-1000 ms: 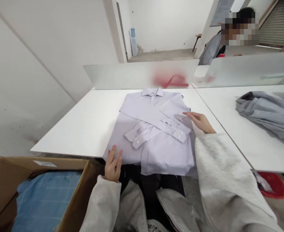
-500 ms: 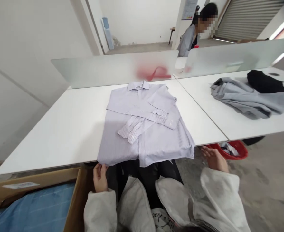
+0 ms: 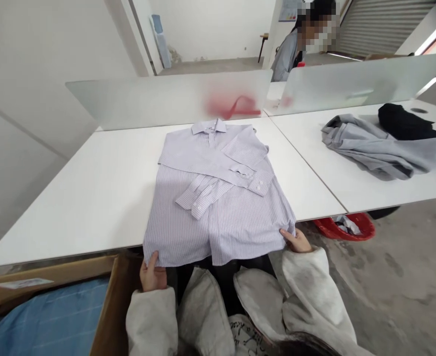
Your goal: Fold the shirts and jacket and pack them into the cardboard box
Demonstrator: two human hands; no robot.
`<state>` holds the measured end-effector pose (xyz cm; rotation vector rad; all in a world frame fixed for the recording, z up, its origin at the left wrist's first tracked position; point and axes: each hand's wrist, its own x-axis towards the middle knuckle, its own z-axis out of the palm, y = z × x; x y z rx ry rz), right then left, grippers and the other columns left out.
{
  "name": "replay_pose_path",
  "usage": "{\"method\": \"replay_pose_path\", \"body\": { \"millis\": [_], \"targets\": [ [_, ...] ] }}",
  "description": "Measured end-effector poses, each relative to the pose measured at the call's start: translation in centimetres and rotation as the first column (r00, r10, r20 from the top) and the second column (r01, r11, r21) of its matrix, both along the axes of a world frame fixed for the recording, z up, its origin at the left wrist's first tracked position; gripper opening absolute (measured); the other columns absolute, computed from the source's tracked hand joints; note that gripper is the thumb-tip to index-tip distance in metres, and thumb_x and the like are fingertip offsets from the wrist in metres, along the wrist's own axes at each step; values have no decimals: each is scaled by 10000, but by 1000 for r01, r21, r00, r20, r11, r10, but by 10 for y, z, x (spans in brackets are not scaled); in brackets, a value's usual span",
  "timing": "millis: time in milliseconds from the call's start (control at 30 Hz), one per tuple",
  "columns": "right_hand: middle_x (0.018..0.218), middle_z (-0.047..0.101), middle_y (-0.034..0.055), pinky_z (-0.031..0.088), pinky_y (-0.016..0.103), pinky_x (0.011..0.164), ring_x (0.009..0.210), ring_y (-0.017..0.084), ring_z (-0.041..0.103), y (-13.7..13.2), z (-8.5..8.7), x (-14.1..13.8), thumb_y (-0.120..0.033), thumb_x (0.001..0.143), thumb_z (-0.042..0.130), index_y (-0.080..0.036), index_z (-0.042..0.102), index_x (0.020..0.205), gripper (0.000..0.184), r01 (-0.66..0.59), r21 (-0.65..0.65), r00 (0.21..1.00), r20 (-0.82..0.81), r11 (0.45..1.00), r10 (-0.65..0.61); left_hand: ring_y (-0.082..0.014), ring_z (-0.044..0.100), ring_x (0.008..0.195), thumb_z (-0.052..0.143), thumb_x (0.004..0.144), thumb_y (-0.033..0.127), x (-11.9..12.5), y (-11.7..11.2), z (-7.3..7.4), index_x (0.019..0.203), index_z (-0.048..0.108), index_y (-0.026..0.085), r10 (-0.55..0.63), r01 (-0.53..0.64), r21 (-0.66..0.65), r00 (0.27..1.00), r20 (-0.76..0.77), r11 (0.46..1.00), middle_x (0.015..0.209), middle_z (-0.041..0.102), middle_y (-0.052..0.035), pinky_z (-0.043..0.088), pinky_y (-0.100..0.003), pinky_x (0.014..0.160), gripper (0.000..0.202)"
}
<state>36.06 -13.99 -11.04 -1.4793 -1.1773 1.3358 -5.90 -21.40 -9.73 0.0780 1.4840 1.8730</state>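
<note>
Head view: left grip (image 3: 153,277) and right grip (image 3: 295,241) are apart, each touching the lower hem of a striped dress shirt (image 3: 218,222); whether either is clamped on the cloth, I cannot tell. Shirt lies flat ahead of both grips on the white surface (image 3: 92,198), sleeves crossed over its front. Cardboard box (image 3: 110,316) sits just beside the left grip.

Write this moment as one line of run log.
striped shirt: flat, sleeves crossed | left hand: at hem | right hand: at hem
</note>
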Motion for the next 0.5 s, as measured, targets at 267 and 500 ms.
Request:
{"method": "replay_pose_path", "body": {
  "millis": [267,500],
  "targets": [
    [393,542,42,366,299,376,350,143,464,-15,8,5,-644,700,604,-209,531,413,526,-280,-88,953,-145,956,266,-245,446,1281,632,760,415,19,-9,-29,1270,528,300,-364,364,-8,931,25,931,1336,542,-39,413,-384,1047,533],
    [571,589,21,460,326,435,477,169,544,-16,5,-26,-685,649,578,-236,585,715,453,-109,-28,968,-230,994,100,-255,509,1223,711,703,409,54,1,-28,1236,559,245,-498,498,-55,867,11,866,1227,610,-99,426,-416,1037,579]
  ]
}}
